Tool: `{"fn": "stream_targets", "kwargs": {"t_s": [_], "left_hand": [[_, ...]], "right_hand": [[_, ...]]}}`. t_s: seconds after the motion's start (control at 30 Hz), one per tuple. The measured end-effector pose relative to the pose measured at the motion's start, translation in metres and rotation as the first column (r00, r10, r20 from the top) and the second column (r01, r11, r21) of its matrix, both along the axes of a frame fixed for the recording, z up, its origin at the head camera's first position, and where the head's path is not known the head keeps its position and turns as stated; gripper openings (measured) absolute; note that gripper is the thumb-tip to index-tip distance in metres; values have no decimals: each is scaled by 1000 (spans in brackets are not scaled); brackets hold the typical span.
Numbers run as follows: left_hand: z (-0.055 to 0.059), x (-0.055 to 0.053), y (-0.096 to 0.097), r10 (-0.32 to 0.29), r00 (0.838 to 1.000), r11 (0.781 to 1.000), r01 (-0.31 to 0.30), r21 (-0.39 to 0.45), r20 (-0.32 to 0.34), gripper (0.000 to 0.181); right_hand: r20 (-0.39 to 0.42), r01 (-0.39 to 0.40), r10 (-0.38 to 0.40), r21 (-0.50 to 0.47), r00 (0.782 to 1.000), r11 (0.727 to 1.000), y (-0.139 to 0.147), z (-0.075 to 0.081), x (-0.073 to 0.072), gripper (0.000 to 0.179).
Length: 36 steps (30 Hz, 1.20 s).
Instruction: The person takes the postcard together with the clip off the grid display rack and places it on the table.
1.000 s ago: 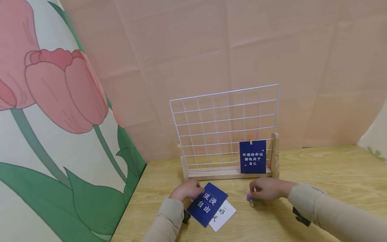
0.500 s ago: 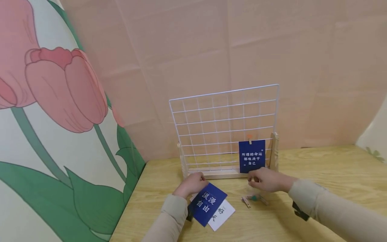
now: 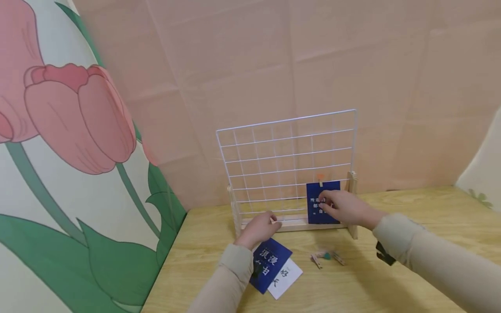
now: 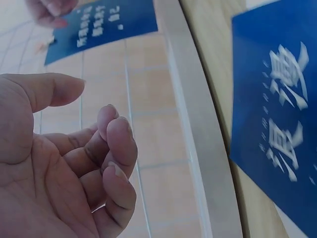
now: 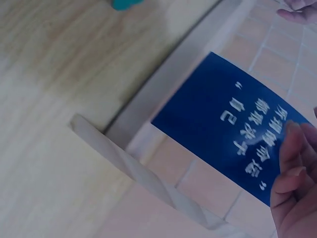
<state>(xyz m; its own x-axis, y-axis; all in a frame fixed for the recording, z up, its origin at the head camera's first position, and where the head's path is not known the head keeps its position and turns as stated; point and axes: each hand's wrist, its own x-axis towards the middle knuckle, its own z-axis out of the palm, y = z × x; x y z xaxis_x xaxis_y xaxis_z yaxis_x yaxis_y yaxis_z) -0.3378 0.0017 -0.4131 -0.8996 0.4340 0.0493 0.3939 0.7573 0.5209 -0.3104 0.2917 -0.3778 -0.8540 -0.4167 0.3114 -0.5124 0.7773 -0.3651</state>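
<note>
A blue card (image 3: 313, 215) with white characters hangs at the grid's lower right from a small wooden clothespin (image 3: 321, 181) with an orange top. Right in front of this card is my right hand (image 3: 344, 208), fingers loosely bent, nothing seen between them; whether it touches the card I cannot tell. My left hand (image 3: 258, 228) hovers by the stand's wooden base, its bent fingers apart from the thumb in the left wrist view. Below it on the table lies another blue card (image 3: 272, 256), overlapping a white card (image 3: 287, 278) and partly hidden by my left sleeve.
The white wire grid (image 3: 274, 165) stands upright in a wooden base (image 3: 291, 225) on the wood-grain table (image 3: 411, 243). Several small clothespins (image 3: 316, 261), one with a teal piece, lie in front of it. A pink backdrop (image 3: 250, 65) hangs behind.
My right hand has risen from the clothespins to the hanging card. My left hand has let go of the blue card on the table and moved up and right toward the grid's base.
</note>
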Motion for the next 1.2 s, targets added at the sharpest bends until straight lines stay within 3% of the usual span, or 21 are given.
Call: {"fn": "stream_targets", "kwargs": {"t_s": [0.3,1.0,1.2], "left_hand": [[3,2,20,-35,999,999,36,24,-35,37],[0,4,58,-20,1000,994,20,112,-2,45],[-5,3,69,17,1000,988,-18,155,8,51]], "right_hand": [[-97,42,-50,-85,994,995,6,23,-4,27],[-117,94,-101,-67,988,993,11,39,-9,30],[-109,105,-109,-41,988,994,12,43,-10,37]]}}
